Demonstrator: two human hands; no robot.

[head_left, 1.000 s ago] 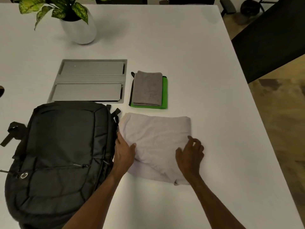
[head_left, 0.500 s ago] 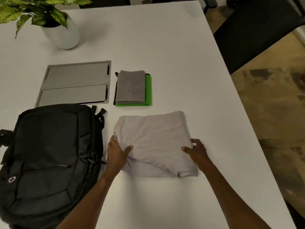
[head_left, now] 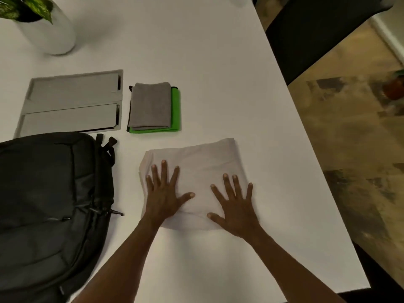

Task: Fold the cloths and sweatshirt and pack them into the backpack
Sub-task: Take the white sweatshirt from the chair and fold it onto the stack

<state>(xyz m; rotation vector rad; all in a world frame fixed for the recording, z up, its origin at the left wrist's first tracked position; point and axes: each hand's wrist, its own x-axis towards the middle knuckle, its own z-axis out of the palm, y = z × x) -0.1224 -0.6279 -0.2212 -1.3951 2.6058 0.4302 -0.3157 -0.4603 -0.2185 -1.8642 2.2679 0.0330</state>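
Both hands lie flat on the folded pale grey-white sweatshirt (head_left: 196, 171), which rests on the white table (head_left: 196, 51). Left hand (head_left: 162, 193) – fingers straight and spread apart, palm down on the near-left part of the fabric, thumb pointing toward the other hand. Right hand (head_left: 237, 209) – fingers likewise straight and fanned, pressing the near-right part, little finger close to the fabric's right edge. Neither hand grips anything. Beyond the left fingertips, apart from the sweatshirt, sits a folded grey cloth (head_left: 149, 106) stacked on a folded bright green cloth (head_left: 176, 110). The black fabric backpack (head_left: 48, 204) lies flat just outward of the left little finger, not touching it. Past the backpack: a grey rectangular two-part tray (head_left: 72, 103) and a white pot with a leafy plant (head_left: 50, 31).
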